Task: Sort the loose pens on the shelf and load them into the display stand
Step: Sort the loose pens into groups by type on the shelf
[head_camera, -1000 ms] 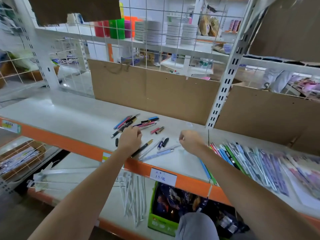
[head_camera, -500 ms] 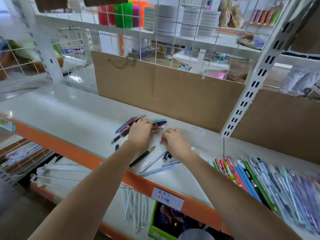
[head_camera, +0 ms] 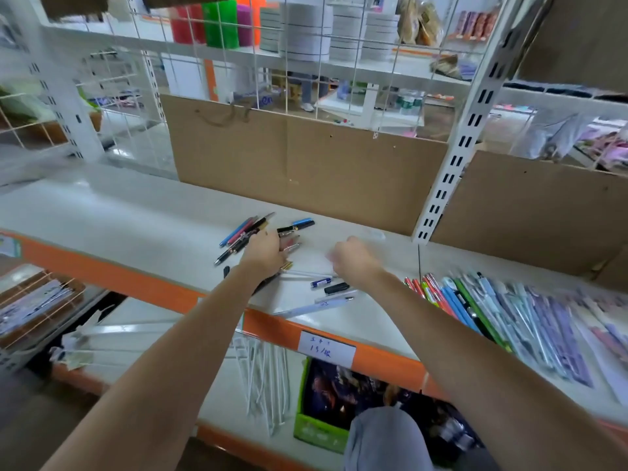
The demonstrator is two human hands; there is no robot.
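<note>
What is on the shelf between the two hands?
In the head view, only bare white shelf shows between the left hand and the right hand. Two pen tips poke out beside the left hand's fingers.

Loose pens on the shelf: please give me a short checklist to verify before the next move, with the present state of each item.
1. Loose pens within reach on the shelf: ok.
2. Left hand rests on the pens: ok.
3. Left grip on a pen: cannot tell.
4. Right hand holds a pen: cannot tell, blurred.
5. Display stand in view: not ok.
6. Pens near the orange edge lie fully on the shelf: ok.
</note>
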